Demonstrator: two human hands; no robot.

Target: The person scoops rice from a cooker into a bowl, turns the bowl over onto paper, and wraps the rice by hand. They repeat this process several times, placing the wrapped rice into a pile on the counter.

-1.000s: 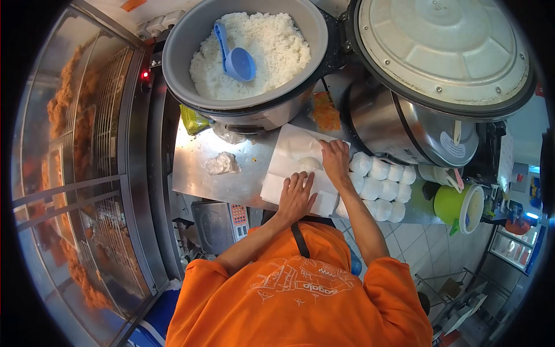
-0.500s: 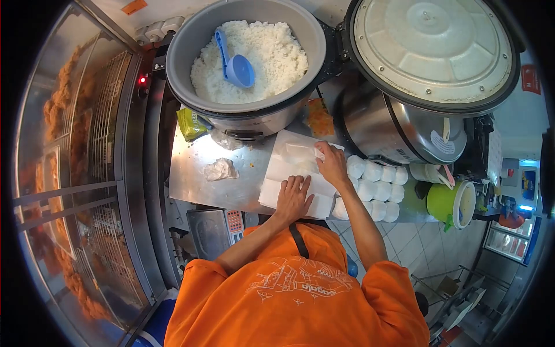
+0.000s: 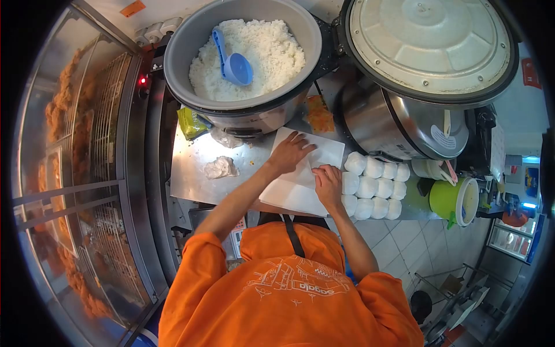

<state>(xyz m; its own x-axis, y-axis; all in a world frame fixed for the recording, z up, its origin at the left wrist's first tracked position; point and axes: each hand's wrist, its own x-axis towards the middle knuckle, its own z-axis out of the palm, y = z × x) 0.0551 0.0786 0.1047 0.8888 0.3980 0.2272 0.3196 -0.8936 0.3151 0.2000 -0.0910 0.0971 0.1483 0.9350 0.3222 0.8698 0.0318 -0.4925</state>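
Observation:
White sheets of wrapping paper (image 3: 298, 194) lie in a stack on the steel counter. My left hand (image 3: 292, 154) is open and lies on the upper part of the paper, fingers reaching toward its far edge. Lower and to the right, my right hand (image 3: 328, 184) has its fingers bent and drawn together on the paper near its right side, apparently pinching a sheet. Just right of that hand sit rows of white paper-wrapped rounded portions (image 3: 367, 187). Beyond the paper, a large open rice cooker (image 3: 254, 118) holds cooked rice (image 3: 269, 55) with a blue scoop (image 3: 237, 68) on top.
A second cooker with its lid (image 3: 430, 49) stands at the back right. On the steel counter (image 3: 188, 170) lies a crumpled clear plastic bag (image 3: 221, 168). A green bucket (image 3: 454, 202) stands at the right. To the left is a glass display case (image 3: 75, 185) with fried food.
My left hand has moved up and away across the paper. My right hand has come down toward me from the upper right part of the sheet.

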